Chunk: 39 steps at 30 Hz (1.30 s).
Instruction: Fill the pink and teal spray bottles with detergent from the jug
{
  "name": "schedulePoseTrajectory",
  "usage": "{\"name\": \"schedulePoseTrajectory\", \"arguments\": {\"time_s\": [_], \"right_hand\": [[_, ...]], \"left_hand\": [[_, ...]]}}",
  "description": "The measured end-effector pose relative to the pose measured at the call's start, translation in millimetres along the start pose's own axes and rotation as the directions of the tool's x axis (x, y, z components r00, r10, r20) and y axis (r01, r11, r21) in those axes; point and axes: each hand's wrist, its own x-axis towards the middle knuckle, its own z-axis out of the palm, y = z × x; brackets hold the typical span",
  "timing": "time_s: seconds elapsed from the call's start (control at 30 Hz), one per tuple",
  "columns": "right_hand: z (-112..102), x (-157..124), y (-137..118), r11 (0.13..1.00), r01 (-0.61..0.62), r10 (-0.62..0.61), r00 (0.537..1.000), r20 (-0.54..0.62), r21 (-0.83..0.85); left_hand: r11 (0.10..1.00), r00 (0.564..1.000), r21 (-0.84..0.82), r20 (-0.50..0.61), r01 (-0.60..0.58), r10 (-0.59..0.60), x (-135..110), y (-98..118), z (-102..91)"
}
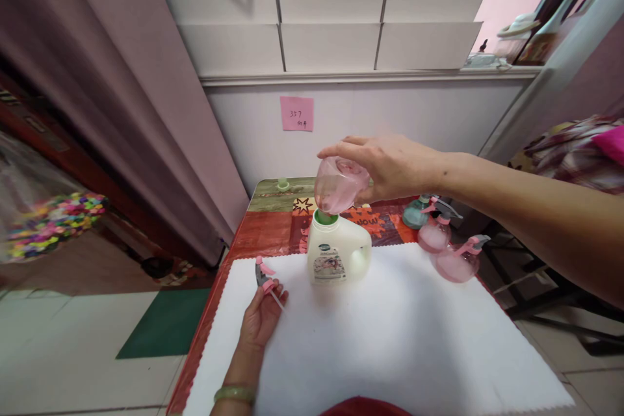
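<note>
In my right hand (385, 166) is a clear pink spray bottle (336, 188) without its head, tipped upside down. Its neck is at the green-rimmed mouth of a cream detergent jug (358, 234), which stands upright on the white mat. Whether liquid is flowing I cannot tell. My left hand (263, 318) grips a pink and grey spray nozzle (266, 275) by its collar, its thin tube pointing down to the right, just above the mat at the left of the jug.
Two pink spray bottles (455, 264) and a teal spray bottle (414, 212) stand at the mat's right edge. A pale green cap (283, 184) lies at the table's back left. The white mat (341, 351) covers the front of the table. A pink note (297, 114) is on the wall.
</note>
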Motion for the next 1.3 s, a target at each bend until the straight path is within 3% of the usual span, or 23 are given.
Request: {"name": "schedulePoseTrajectory", "arguments": {"time_s": [0.83,1.17,1.3], "right_hand": [[0,-9,8,0.999,-0.030,0.030,0.998,-0.047,0.013],[16,-30,25,0.987,-0.083,0.102,0.986,-0.133,0.141],[26,-38,25,0.956,-0.108,0.158,0.973,-0.167,0.274]], "left_hand": [[1.000,1.000,0.005,-0.016,0.000,0.000,1,0,1.7],[1.000,1.000,-0.004,-0.007,0.000,0.000,2,-1,0.0],[1.000,1.000,-0.006,-0.014,-0.003,0.003,1,-1,1.3]]}}
